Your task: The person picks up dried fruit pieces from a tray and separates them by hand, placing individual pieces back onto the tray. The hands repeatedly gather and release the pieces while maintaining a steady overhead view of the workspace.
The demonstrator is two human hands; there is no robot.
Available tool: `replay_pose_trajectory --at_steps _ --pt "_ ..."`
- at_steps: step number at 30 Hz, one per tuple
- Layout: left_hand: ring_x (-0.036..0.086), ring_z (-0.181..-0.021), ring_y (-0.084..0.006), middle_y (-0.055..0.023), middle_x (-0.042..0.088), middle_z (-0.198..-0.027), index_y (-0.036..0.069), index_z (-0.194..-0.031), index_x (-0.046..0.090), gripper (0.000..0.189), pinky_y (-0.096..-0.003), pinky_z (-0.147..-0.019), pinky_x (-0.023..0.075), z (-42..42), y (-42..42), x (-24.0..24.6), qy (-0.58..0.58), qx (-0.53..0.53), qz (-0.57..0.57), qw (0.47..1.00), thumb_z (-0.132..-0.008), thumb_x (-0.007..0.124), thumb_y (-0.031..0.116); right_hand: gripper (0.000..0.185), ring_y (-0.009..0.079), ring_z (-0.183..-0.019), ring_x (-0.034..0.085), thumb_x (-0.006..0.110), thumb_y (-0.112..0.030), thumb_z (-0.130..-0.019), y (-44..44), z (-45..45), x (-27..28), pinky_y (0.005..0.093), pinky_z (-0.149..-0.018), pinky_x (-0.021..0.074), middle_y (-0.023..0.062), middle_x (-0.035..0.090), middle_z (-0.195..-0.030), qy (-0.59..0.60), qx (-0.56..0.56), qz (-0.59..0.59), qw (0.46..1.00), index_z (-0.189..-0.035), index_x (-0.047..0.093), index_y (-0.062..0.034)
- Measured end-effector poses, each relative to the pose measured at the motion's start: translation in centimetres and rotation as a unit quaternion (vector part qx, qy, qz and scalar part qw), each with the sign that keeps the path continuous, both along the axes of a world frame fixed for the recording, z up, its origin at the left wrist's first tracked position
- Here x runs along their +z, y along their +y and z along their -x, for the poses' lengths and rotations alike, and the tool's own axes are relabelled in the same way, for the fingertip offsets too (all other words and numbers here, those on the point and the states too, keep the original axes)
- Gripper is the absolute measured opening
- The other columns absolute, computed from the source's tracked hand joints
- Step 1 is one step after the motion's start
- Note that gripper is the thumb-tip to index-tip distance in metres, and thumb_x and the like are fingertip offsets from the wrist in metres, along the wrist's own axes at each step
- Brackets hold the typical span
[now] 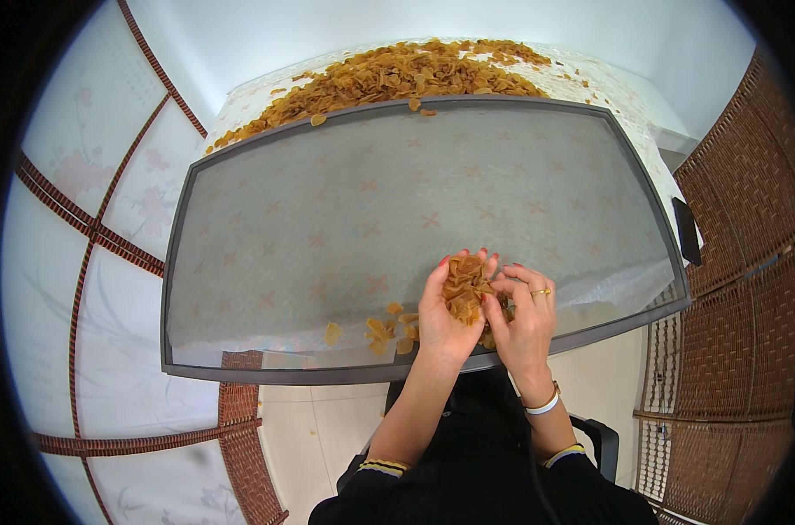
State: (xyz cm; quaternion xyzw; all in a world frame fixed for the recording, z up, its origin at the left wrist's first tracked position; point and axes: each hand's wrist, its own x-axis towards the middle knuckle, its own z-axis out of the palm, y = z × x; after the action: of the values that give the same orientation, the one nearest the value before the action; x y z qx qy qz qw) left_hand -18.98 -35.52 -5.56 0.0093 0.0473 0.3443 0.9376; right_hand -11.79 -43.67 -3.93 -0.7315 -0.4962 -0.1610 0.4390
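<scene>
My left hand [444,321] is cupped, palm up, around a heap of thin, wrinkled, amber-brown dried slices [466,282]. From the right, my right hand [525,315] meets this heap, its thumb and bent fingers closed about slices at the near side. Both hands are over the front part of a grey mesh screen [371,230] in a dark frame. Loose dried slices [381,331] lie on the mesh left of my left hand. A few more show beneath my hands, partly hidden by them.
Behind the screen, a large pile of dried slices [397,75] covers part of a table with a white patterned cloth [624,98]. A black phone-like object [687,231] lies by the screen's right edge. Folding screens stand left [141,315] and right [732,262].
</scene>
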Motion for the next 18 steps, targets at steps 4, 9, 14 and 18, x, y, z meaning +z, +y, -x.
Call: replay_pose_trajectory --at_steps 4,9,14,18 --pt "0.055 -0.112 -0.0309 -0.0128 0.062 -0.112 0.008 -0.103 0.063 0.024 -0.0420 -0.096 0.0445 0.18 -0.02 0.20 0.021 0.004 0.016 1.000 -0.094 0.050 0.025 0.023 0.0300 -0.098 0.057 0.074 -0.002 -0.067 0.05 0.08 0.11 0.0394 -0.082 0.0463 0.0088 0.060 -0.099 0.000 -0.004 -0.025 1.000 -0.086 0.061 -0.0051" --pt "0.055 -0.112 -0.0304 -0.0127 0.062 -0.112 0.007 -0.103 0.061 0.024 -0.0415 -0.097 0.0435 0.21 -0.04 0.16 0.025 0.006 0.024 0.999 -0.094 0.049 0.025 0.021 0.0281 -0.092 0.057 0.074 -0.001 -0.066 0.39 0.14 0.00 0.0373 -0.076 0.0474 0.0065 0.061 -0.093 -0.010 -0.006 -0.046 0.999 -0.082 0.061 -0.0059" --pt "0.056 -0.111 -0.0289 -0.0123 0.061 -0.112 0.006 -0.106 0.059 0.025 -0.0441 -0.101 0.0404 0.26 0.09 -0.01 0.002 0.002 0.003 1.000 -0.095 0.046 0.024 0.020 0.0249 -0.082 0.056 0.074 0.000 -0.065 0.48 0.42 0.02 0.0347 -0.068 0.0469 0.0038 0.061 -0.087 -0.019 -0.021 -0.057 0.998 -0.079 0.062 -0.0074" --pt "0.056 -0.111 -0.0294 -0.0120 0.061 -0.110 0.007 -0.105 0.060 0.025 -0.0465 -0.103 0.0386 0.28 -0.06 0.39 0.013 0.007 -0.010 1.000 -0.095 0.046 0.025 0.021 0.0248 -0.076 0.056 0.074 0.000 -0.065 0.46 0.35 -0.27 0.0341 -0.065 0.0461 0.0033 0.061 -0.081 -0.018 -0.021 -0.066 0.997 -0.079 0.061 -0.0078"
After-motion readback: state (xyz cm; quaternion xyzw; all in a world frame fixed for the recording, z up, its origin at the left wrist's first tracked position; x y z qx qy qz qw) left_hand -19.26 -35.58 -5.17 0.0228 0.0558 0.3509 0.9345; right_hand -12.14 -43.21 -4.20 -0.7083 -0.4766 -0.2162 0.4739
